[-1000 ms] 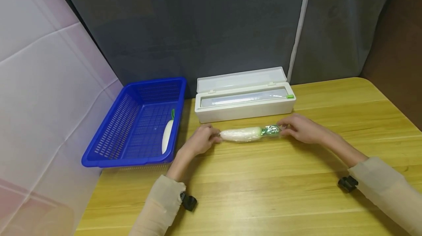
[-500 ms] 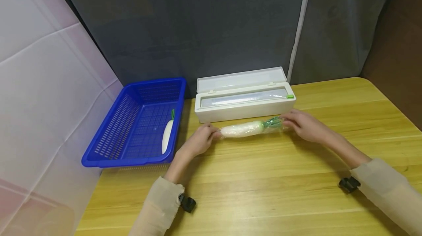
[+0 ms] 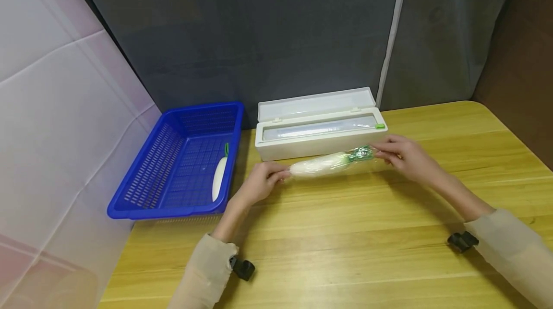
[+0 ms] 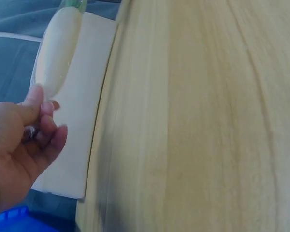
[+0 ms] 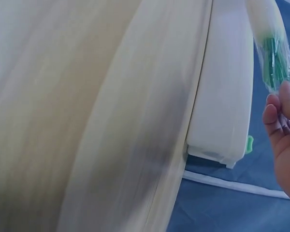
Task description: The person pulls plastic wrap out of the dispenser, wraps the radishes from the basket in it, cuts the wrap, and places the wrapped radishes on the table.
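A white radish (image 3: 318, 165) with green tops, wrapped in clear plastic film, hangs between both hands just in front of the white box. My left hand (image 3: 261, 182) pinches the gathered film at the radish's pointed end, thumb against fingers; the left wrist view shows the white radish body (image 4: 60, 46) rising from that grip. At the leafy end, my right hand (image 3: 406, 158) pinches the film with thumb and fingertips. Green tops (image 5: 274, 60) show through the wrap in the right wrist view, right above the thumb.
Behind the radish stands a white film dispenser box (image 3: 321, 145), its lid raised and a film roll inside. To the left, a blue basket (image 3: 173, 212) holds another white radish (image 3: 219, 179). A dark curtain (image 3: 259, 35) backs the wooden table (image 3: 345, 251).
The wrapped radish has lifted and tilted, its leafy end rising with my right hand, which has moved up and a little right. My left hand has stayed nearly in place.
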Available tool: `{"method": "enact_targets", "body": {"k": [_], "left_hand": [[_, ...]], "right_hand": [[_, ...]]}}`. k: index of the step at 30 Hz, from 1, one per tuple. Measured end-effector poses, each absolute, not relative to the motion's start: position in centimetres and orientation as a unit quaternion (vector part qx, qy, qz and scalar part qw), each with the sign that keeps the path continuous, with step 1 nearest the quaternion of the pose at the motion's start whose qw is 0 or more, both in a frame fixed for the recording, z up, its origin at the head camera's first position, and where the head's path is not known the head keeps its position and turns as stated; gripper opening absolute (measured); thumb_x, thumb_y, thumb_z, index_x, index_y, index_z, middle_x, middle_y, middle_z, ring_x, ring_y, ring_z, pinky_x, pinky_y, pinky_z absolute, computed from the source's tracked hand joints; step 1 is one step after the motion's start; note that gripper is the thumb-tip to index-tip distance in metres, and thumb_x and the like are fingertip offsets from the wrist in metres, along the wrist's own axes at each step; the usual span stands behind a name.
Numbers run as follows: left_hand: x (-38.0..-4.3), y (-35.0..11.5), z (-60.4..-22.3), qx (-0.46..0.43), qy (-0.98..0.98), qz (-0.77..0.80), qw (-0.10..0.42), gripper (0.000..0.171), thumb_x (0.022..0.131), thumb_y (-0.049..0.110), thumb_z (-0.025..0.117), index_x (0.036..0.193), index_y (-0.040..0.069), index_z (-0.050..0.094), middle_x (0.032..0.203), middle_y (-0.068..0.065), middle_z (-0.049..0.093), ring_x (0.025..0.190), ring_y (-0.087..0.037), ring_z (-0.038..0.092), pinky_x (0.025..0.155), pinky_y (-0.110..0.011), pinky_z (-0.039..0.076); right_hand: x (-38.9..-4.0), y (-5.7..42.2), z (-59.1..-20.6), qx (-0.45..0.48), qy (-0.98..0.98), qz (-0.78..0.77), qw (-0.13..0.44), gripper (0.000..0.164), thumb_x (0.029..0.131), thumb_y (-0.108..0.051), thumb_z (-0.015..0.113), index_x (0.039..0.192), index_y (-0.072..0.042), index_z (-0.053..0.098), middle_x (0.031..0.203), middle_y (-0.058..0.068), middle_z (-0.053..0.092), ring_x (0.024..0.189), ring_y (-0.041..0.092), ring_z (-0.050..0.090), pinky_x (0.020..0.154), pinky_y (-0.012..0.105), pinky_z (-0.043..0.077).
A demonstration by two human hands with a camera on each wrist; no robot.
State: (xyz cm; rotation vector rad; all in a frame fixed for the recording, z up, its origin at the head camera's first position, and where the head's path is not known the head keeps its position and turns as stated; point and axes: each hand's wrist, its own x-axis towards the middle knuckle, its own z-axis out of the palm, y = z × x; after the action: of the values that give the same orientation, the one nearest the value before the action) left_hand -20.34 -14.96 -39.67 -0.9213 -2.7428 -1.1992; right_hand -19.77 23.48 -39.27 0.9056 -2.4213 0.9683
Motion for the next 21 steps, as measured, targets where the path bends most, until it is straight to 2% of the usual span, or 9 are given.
{"method": "enact_targets", "body": {"k": [3,8,10,14,17,21], "left_hand": [[-20.2,-15.0,-39.4,-0.266,-0.849,-0.457,-0.026,0.019,0.101,0.004,0.059,0.107,-0.008,0.073,0.07,-0.012,0.059,0.066,-0.022,0.053,0.062,-0.027,0.045],[-20.0,-14.9,-38.9,-0.201,-0.818,-0.537,-0.048,0.024,0.104,0.006,0.054,0.107,-0.013,0.07,0.075,-0.013,0.058,0.075,-0.038,0.059,0.068,-0.038,0.05],[-20.0,-14.8,-38.7,-0.164,-0.803,-0.57,-0.057,0.025,0.104,0.007,0.055,0.11,-0.013,0.069,0.083,-0.013,0.061,0.08,-0.04,0.061,0.073,-0.041,0.053],[-20.1,-14.6,-38.5,-0.111,-0.78,-0.613,-0.053,0.025,0.1,0.004,0.061,0.118,-0.01,0.069,0.104,-0.017,0.071,0.095,-0.043,0.064,0.084,-0.042,0.057],[-20.2,-14.5,-38.6,-0.102,-0.79,-0.605,-0.017,0.022,0.096,0.005,0.068,0.114,-0.007,0.073,0.108,-0.019,0.073,0.094,-0.037,0.068,0.084,-0.045,0.057],[-20.3,-14.5,-38.8,-0.107,-0.823,-0.556,0.045,0.016,0.092,0.009,0.074,0.104,0.0,0.079,0.094,-0.015,0.076,0.074,-0.018,0.07,0.076,-0.05,0.058]], "right_hand": [[-19.8,23.9,-39.2,0.32,-0.852,0.363,0.199,0.036,0.082,0.013,0.075,0.116,0.001,0.074,0.08,-0.003,0.061,0.066,0.006,0.05,0.055,0.016,0.041],[-19.8,24.1,-39.1,0.33,-0.828,0.394,0.224,0.042,0.079,0.016,0.076,0.116,-0.003,0.075,0.084,-0.001,0.068,0.065,0.007,0.053,0.055,0.015,0.041],[-19.8,24.0,-39.1,0.344,-0.812,0.403,0.244,0.043,0.074,0.019,0.077,0.112,-0.002,0.077,0.087,0.002,0.072,0.066,0.005,0.055,0.056,0.014,0.04],[-20.0,23.7,-38.9,0.367,-0.783,0.414,0.285,0.042,0.066,0.024,0.079,0.102,0.001,0.078,0.094,0.01,0.076,0.081,0.0,0.065,0.067,0.01,0.046],[-20.0,23.5,-38.7,0.368,-0.775,0.419,0.298,0.04,0.064,0.026,0.079,0.096,0.002,0.079,0.093,0.013,0.076,0.092,-0.001,0.067,0.076,0.01,0.048],[-19.7,23.3,-38.5,0.349,-0.779,0.425,0.302,0.038,0.064,0.028,0.077,0.093,0.003,0.079,0.088,0.01,0.075,0.077,0.003,0.064,0.067,0.01,0.046]]}}
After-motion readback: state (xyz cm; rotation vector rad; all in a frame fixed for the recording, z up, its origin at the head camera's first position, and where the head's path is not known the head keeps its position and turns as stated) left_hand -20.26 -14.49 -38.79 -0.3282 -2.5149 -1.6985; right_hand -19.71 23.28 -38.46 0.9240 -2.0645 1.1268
